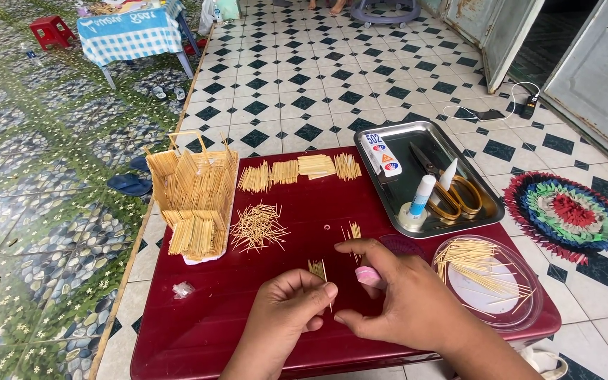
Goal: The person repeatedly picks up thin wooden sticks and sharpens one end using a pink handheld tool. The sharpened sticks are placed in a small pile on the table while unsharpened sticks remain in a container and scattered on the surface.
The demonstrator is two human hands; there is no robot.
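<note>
Both hands meet low over the dark red table [198, 317]. Fingers of the left hand [286, 309] are pinched on a small flat bundle of toothpicks [317, 269], which stands up from the fingertips, near the table's front edge. Just right of it, the right hand [406, 295] curls around a small pink object [367, 276], thumb and forefinger reaching toward the same bundle.

Taking the table as the landmark and moving from its left side: a scrap of clear plastic [184, 289] lies on the floor just off its left edge. On its left rear part stands one toothpick model house [193, 193], set on a white base. Right of that lies one loose heap of toothpicks [257, 226], and behind it, along the table's back edge, four flat glued toothpick panels [302, 169] sit in a row. One more small fan of toothpicks [352, 232] lies near the table's middle, beside a tiny ring.

At the table's right rear corner sits one steel tray [483, 204]. It holds a small glue box [382, 155], one pair of scissors [452, 188] with yellow handles, and a glue bottle [421, 197] with a blue cap standing upright. At the right front corner, one clear plastic lid [529, 309] holds a scattered batch of loose toothpicks.
</note>
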